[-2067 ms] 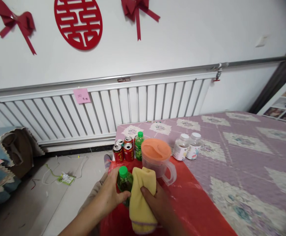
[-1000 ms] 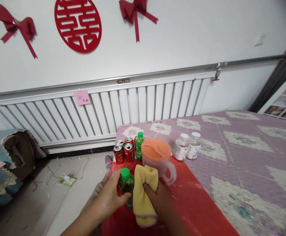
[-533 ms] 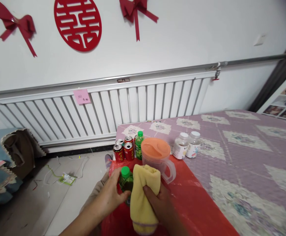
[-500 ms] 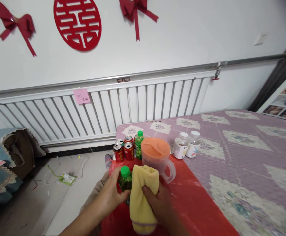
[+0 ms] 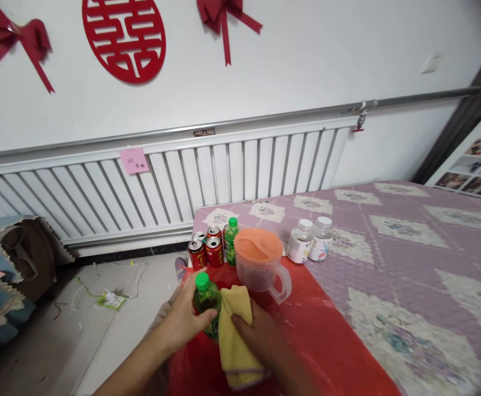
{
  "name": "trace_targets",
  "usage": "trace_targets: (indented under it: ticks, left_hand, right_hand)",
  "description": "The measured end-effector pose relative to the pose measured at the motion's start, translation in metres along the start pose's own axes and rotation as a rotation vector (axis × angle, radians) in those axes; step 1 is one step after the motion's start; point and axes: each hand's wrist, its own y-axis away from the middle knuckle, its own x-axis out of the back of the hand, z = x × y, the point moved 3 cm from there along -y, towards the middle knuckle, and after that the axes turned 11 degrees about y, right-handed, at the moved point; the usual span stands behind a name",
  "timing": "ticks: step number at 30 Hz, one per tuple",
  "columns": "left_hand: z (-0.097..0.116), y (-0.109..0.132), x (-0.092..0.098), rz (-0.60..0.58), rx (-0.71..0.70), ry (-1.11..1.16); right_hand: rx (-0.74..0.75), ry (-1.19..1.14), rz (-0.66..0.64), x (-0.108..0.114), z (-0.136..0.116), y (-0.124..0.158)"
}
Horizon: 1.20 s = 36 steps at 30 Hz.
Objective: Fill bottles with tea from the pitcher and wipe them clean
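My left hand point(image 5: 185, 313) is wrapped round a green plastic bottle point(image 5: 207, 300) with a green cap, its thumb across the front. Folded in my right hand point(image 5: 257, 330) is a yellow cloth point(image 5: 236, 341), pressed up beside the bottle's right side; whether it touches the bottle I cannot tell. Just beyond stands a clear plastic pitcher point(image 5: 257, 275) with an orange lid, its handle turned to the right. A second green bottle point(image 5: 231, 242) stands left of the pitcher, next to several drink cans point(image 5: 214, 252), mostly red.
Two clear jars with white caps point(image 5: 300, 242) stand right of the pitcher. Red plastic sheeting point(image 5: 318, 330) lies under the things, beside a purple quilted cover point(image 5: 389, 253). A white radiator point(image 5: 224, 170) runs along the wall. A cable and power strip point(image 5: 112, 300) lie on the floor.
The bottle in my left hand has tilted and shows more of its body. My right hand has brought the cloth slightly lower and left. The whole view has shifted slightly.
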Motion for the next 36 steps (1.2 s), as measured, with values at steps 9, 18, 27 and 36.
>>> trace_targets:
  ticks: [9, 18, 27, 36]
  left_hand:
    - [0.001, -0.004, 0.01, -0.145, 0.043, 0.083]
    - [-0.011, -0.002, 0.003, -0.021, 0.041, -0.011]
    - [0.005, -0.003, 0.0, -0.017, -0.068, -0.003]
    - [-0.011, -0.007, 0.0, -0.074, -0.161, 0.125]
  right_hand:
    - [-0.026, -0.476, -0.006, -0.008, -0.011, 0.009]
    - [-0.145, -0.203, 0.107, -0.003, 0.006, -0.007]
    - [-0.18, -0.288, 0.258, -0.019, 0.006, 0.006]
    - [-0.099, -0.08, 0.394, -0.014, -0.052, 0.027]
